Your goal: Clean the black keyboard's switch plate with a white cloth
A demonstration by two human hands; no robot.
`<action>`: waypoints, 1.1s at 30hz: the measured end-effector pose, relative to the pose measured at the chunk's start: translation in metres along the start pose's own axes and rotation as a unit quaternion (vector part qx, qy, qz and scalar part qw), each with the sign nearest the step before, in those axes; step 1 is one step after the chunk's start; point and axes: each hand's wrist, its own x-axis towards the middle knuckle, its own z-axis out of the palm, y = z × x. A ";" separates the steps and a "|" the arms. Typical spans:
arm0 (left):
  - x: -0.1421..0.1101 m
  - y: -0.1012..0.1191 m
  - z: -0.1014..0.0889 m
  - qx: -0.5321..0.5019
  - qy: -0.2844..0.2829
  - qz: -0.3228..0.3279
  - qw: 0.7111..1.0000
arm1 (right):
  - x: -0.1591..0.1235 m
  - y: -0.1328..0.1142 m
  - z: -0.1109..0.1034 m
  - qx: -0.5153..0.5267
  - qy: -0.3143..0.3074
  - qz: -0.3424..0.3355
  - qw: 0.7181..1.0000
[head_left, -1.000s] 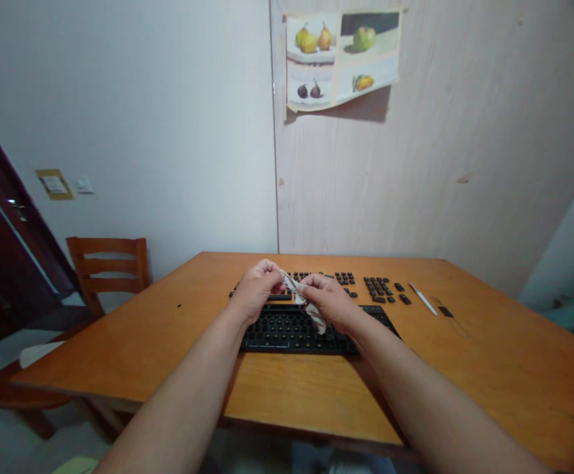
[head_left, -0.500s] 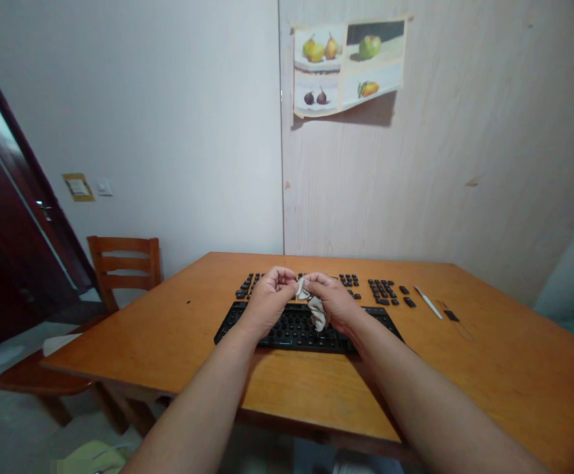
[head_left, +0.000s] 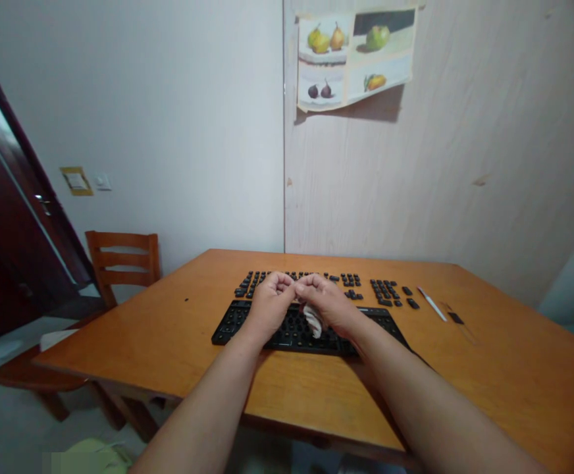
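Above a black keyboard with its keycaps off, my two hands meet at the fingertips. My left hand is closed in a pinch, and whatever lies between its fingers is too small or hidden to make out. My right hand is curled shut round a crumpled whitish cloth or tissue, whose end hangs below the palm over the keyboard. Loose black keycaps lie in rows and groups just behind the keyboard, partly covered by my hands.
Right of the keycaps lie a white pen-like tool and a small dark piece with thin wires. One small dark bit lies on the wooden table at left. A wooden chair stands beyond the left edge.
My fingertips have come together, and the upper part of the cloth that showed between them is now hidden. The view has shifted slightly.
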 end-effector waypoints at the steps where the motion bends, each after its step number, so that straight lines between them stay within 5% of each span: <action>1: 0.000 0.000 -0.001 -0.016 0.007 -0.017 1.000 | -0.001 -0.001 0.001 -0.016 -0.009 0.002 1.000; 6: 0.000 -0.001 -0.002 -0.087 0.012 -0.060 0.994 | 0.000 0.001 0.002 0.011 0.013 0.028 0.999; 15: -0.005 0.008 -0.003 0.085 0.017 0.121 0.989 | 0.006 -0.002 -0.002 0.075 0.056 0.018 0.995; 25: -0.005 -0.003 0.000 0.150 -0.035 0.140 0.978 | 0.004 -0.002 -0.004 0.141 0.051 -0.023 0.988; 33: -0.007 0.006 -0.003 0.165 -0.038 0.154 0.973 | 0.004 0.001 -0.002 0.097 0.033 -0.040 0.994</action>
